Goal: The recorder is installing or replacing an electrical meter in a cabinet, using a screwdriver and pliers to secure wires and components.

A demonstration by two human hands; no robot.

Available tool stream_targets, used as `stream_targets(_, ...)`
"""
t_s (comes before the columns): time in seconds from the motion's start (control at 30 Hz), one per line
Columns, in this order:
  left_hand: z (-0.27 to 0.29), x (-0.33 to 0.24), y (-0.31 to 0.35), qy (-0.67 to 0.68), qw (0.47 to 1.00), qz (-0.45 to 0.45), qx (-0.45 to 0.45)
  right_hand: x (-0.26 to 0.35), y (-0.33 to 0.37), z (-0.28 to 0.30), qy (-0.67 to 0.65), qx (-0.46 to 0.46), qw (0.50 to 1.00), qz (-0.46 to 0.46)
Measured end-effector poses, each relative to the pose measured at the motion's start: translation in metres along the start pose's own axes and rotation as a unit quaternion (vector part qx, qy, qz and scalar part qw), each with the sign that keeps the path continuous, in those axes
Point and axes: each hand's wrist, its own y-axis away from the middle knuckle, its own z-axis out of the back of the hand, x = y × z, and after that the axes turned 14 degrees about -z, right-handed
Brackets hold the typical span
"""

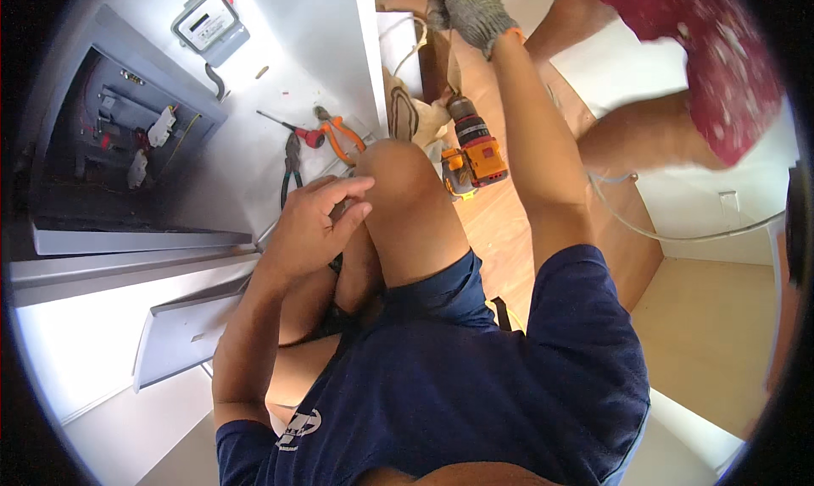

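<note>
White wall panelling fills the left of the view, with a brown wooden floor [500, 223] running past the person's raised knee [403, 177]. Nearest the right hand lies a cordless drill [473, 151]: yellow and black body, dark ribbed chuck pointing up the picture, resting on its side on the floor just right of the knee. It is not held.

On the wall sits an open grey electrical cabinet [119, 138] with small white breakers and thin wires inside, and above it a pale electricity meter [210, 24]. A loose grey panel [182, 333] lies low on the left. Between the cabinet and the knee lie hand tools: a red-handled screwdriver [292, 128], orange-handled pliers [339, 137] and dark-handled pliers [291, 168]. The knee stands between the bare hand and the drill, hiding part of the floor there. At upper right another person [678, 79] in red patterned shorts crouches, and a thin grey cable [670, 232] curves across the floor below them.

The left hand [322, 219] is bare, bent at the wrist beside the knee, fingers curled loosely with the fingertips touching the knee; whether it holds anything small I cannot tell. The right hand [466, 7], in a grey knitted glove, is stretched far forward on a straight arm, well beyond the drill, its fingers bent against a dark upright edge at the top; the grip itself is not clear.
</note>
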Motion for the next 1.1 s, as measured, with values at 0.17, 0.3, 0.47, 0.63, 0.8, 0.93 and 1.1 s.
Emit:
stream_targets(0.17, -0.013, -0.010, -0.053, -0.032, 0.989, -0.143, -0.034, -0.028, 0.065, 0.005, -0.118, -0.117, 0.986, 0.013)
stream_targets(0.3, -0.050, 0.019, -0.141, 0.085, 0.977, -0.184, -0.066, -0.036, 0.081, 0.009, -0.094, -0.094, 0.988, -0.072)
stream_targets(0.47, -0.094, 0.048, -0.209, -0.059, 0.992, -0.108, -0.019, -0.063, 0.072, 0.022, -0.201, -0.247, 0.947, 0.050)
stream_targets(0.63, -0.078, 0.048, -0.170, 0.054, 0.992, -0.114, -0.027, -0.075, 0.104, 0.062, 0.082, -0.262, 0.942, -0.195)
stream_targets(0.8, -0.029, 0.040, -0.073, 0.115, 0.991, 0.058, -0.031, -0.172, 0.217, 0.001, 0.212, -0.009, 0.965, -0.152)
stream_targets(0.93, -0.031, 0.043, -0.057, 0.169, 0.977, 0.110, -0.069, -0.191, 0.242, -0.111, 0.063, -0.084, 0.992, -0.075)
stream_targets(1.1, -0.026, 0.018, -0.064, -0.004, 0.998, 0.019, -0.055, -0.187, 0.191, -0.101, 0.132, -0.009, 0.953, 0.273)
